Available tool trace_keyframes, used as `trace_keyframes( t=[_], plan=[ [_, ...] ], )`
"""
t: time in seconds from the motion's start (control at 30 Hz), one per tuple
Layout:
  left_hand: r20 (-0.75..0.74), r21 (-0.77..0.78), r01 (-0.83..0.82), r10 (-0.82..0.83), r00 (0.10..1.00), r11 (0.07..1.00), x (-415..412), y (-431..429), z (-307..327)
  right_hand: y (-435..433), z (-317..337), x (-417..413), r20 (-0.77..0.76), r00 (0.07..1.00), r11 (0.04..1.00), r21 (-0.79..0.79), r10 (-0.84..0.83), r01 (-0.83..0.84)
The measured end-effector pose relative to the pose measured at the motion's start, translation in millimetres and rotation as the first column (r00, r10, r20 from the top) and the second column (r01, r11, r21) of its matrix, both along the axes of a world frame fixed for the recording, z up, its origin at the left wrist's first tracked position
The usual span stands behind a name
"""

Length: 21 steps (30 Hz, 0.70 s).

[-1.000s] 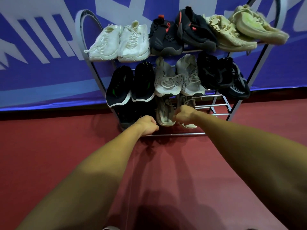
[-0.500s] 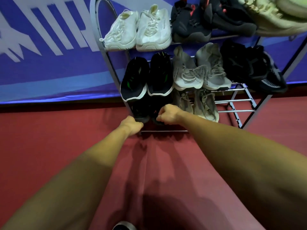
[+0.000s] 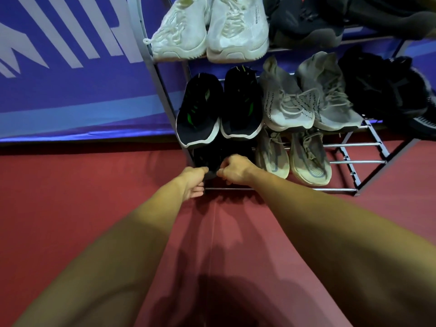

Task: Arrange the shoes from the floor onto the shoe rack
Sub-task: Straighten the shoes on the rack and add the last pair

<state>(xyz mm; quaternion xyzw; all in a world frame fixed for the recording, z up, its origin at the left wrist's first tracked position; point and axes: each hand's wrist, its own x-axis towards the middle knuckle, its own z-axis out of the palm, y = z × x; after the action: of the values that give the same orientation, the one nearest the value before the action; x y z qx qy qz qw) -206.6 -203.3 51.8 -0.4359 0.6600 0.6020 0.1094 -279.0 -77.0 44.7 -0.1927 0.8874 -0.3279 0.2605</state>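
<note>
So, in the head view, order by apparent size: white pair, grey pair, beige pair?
1. White pair and grey pair: alike, unranked; the frame edge cuts the white one.
2. Beige pair: smallest, partly under the grey one.

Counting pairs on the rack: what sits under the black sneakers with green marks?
On the bottom shelf lie black shoes, the left hand and right hand gripping their near ends. Shadow and the black-and-green sneakers above hide most of them.

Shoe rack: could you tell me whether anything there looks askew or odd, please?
Nothing stands out: pairs sit side by side, toes outward; left hand and right hand grip a black shoe on the bottom shelf.
</note>
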Motion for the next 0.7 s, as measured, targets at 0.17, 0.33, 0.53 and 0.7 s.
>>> trace_keyframes(
  t=[0.17,0.33,0.53,0.7],
  plan=[
    [-0.055,0.183,-0.136,0.149,0.987,0.974,-11.0,1.9,-3.2,-3.3,-2.2,-2.0,0.01,1.0,1.0,-0.004,-0.011,0.011],
    [-0.124,0.241,-0.217,0.252,0.96,0.946,-18.3,0.9,6.1,3.5,4.7,2.3,0.047,0.999,1.0,-0.022,-0.02,0.021],
    [-0.117,0.308,-0.201,0.247,0.962,0.93,4.0,-4.7,17.2,23.7,24.3,7.5,0.131,0.988,0.994,-0.068,-0.081,0.09],
    [-0.014,0.256,-0.113,0.12,0.993,0.96,44.0,-29.3,31.4,50.9,48.1,4.9,0.208,0.959,0.968,-0.124,-0.191,0.22]
  ],
)
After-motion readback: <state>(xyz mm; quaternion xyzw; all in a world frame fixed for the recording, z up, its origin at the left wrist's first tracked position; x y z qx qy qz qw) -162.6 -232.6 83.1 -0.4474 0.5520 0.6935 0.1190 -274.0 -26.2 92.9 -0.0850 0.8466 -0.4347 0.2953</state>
